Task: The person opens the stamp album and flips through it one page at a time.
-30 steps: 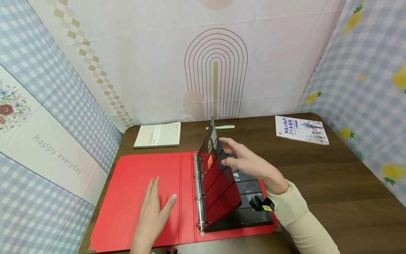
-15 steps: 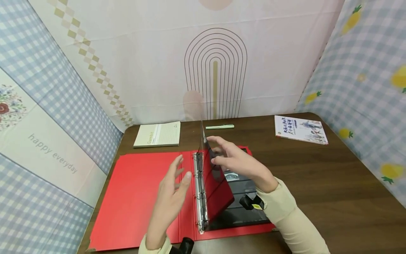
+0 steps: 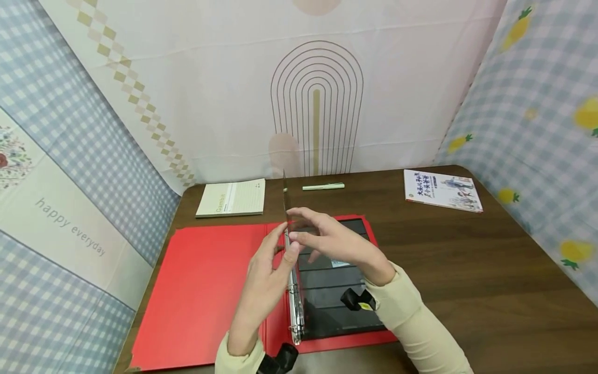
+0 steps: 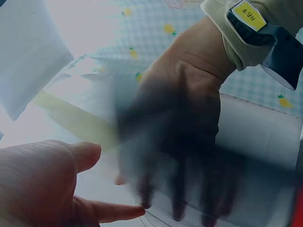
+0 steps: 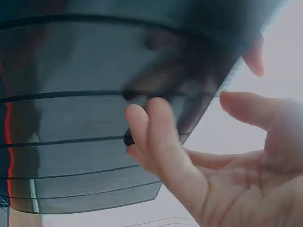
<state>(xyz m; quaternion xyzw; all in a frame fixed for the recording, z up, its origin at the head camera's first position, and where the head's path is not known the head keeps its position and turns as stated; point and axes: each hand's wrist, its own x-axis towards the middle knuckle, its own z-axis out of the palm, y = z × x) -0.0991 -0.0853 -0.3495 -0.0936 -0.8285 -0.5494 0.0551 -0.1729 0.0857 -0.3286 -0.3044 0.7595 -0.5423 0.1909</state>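
Observation:
A clear page with dark strips stands nearly upright on the metal rings of the red binder, seen almost edge-on in the head view. My right hand lies against its right face with fairly straight fingers, the thumb at the free edge. Through the page, those fingers show blurred in the left wrist view. My left hand is close on the other side, thumb and fingers apart near the page edge; whether it touches the page I cannot tell. More dark pocket pages lie flat on the binder's right side.
Behind the binder are a cream notepad and a pale green pen. A white illustrated booklet lies at the back right of the brown table. Patterned cloth hangs along the back and both sides.
My right hand has swung the page leftward from a rightward lean to nearly upright. My left hand has risen from above the left cover and moved right, up to the page.

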